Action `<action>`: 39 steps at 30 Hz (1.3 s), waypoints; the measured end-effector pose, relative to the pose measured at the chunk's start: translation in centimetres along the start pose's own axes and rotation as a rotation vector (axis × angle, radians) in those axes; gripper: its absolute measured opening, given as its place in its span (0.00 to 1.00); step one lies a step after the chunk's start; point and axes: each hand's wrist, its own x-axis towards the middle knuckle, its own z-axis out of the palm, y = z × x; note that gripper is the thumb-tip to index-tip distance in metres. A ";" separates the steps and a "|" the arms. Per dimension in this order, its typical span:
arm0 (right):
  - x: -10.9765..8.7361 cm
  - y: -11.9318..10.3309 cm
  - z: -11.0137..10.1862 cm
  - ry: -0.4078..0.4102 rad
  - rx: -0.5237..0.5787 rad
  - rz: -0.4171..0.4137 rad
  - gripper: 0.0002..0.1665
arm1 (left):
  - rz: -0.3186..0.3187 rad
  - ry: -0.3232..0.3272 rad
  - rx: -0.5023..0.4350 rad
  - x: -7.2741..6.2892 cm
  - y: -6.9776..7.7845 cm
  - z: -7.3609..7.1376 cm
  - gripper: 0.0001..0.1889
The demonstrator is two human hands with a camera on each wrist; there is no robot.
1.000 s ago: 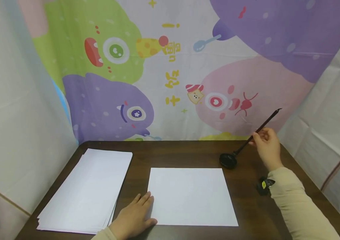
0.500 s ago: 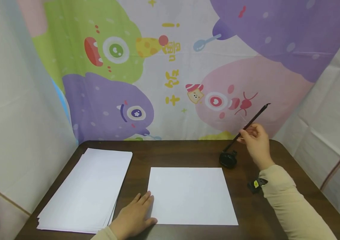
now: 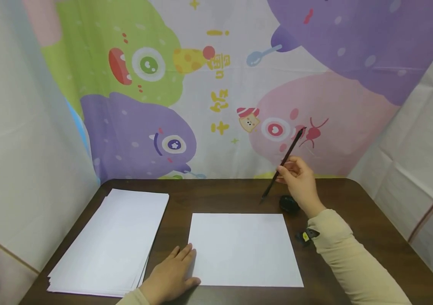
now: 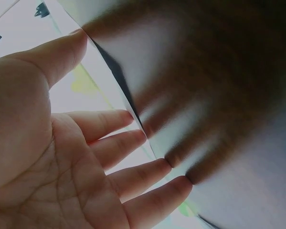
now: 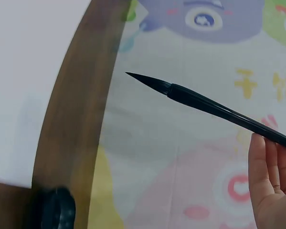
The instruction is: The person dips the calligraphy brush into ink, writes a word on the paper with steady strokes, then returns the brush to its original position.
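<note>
My right hand (image 3: 299, 182) pinches a dark calligraphy brush (image 3: 286, 159) by its handle, above the back right of the table. The brush slants, with its pointed black tip (image 5: 150, 83) down and to the left, off the table and short of the paper's far edge. A white sheet of paper (image 3: 244, 250) lies in front of me, unmarked. On its left edge rests my left hand (image 3: 172, 273), fingers straight; the left wrist view has those fingertips touching the sheet's edge. A small black inkwell (image 3: 289, 204) sits beyond the sheet's right corner, partly behind the right hand.
A stack of white paper (image 3: 113, 241) lies on the left of the brown table (image 3: 205, 195). Behind the table hangs a printed cloth (image 3: 220, 84) with cartoon monsters. White curtains (image 3: 25, 127) flank both sides.
The brush has come up out of the black inkwell and moved left with my right hand, its tip now past the inkwell. My left hand and the sheet have not moved.
</note>
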 end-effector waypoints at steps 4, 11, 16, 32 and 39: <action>-0.4 0.1 1.8 -0.062 0.000 -0.021 0.17 | -0.003 -0.002 -0.001 0.0 0.0 0.0 0.41; -1.1 0.1 5.1 -0.138 0.010 -0.031 0.14 | -0.002 -0.003 0.005 0.0 0.0 0.0 0.41; -1.6 0.0 7.0 -0.173 0.000 -0.068 0.13 | 0.005 0.001 0.006 0.1 0.0 0.2 0.41; -3.3 0.4 11.6 -0.227 -0.034 -0.065 0.10 | -0.005 0.008 0.007 0.1 0.1 0.1 0.41; -4.0 0.8 13.3 -0.249 -0.082 -0.082 0.09 | -0.006 0.003 0.013 0.2 0.1 0.1 0.41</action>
